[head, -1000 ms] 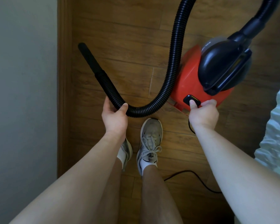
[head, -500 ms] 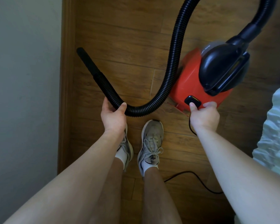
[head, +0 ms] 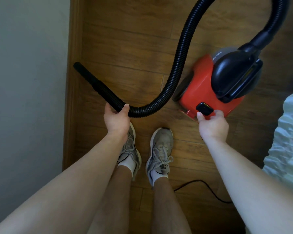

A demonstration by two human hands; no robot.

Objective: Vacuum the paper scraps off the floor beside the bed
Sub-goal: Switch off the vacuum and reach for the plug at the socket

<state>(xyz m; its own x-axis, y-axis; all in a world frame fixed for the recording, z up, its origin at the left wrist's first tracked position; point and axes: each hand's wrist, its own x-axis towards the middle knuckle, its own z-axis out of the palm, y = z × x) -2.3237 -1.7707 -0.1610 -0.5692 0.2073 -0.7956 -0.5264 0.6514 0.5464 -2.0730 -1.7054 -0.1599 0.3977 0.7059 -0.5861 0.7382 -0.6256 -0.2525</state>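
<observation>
Here we are, looking straight down at the brown wood-plank floor (head: 125, 39). The left hand (head: 116, 119) is wrapped firmly round the black ribbed flexible hose (head: 179, 61), thumb over the top and fingers curled beneath, gripping close to where the ribs meet the smooth black nozzle tube (head: 87, 74). That tube slants away toward the floor's left edge, its tip near the wooden skirting board (head: 74, 65) under the pale wall (head: 27, 81). From the hand the hose sags, then climbs out of the top of the frame.

Over on the right, the red canister vacuum cleaner (head: 200, 88) with its glossy black handle housing (head: 233, 76) stands on the floor near its right edge, just beside the bed's crumpled pale bedding (head: 287, 132). The right hand (head: 212, 126) is at the canister's near end: thumb tip at the near corner of the black rectangular switch (head: 204, 108), the other fingers folded in. Whether those fingers grasp the casing, or the thumb is pressing, I cannot tell.

Between the arms, two grey lace-up trainers (head: 160, 146) with white socks stand on the boards, and a thin black power cord (head: 208, 186) loops across the floor near the right leg.
</observation>
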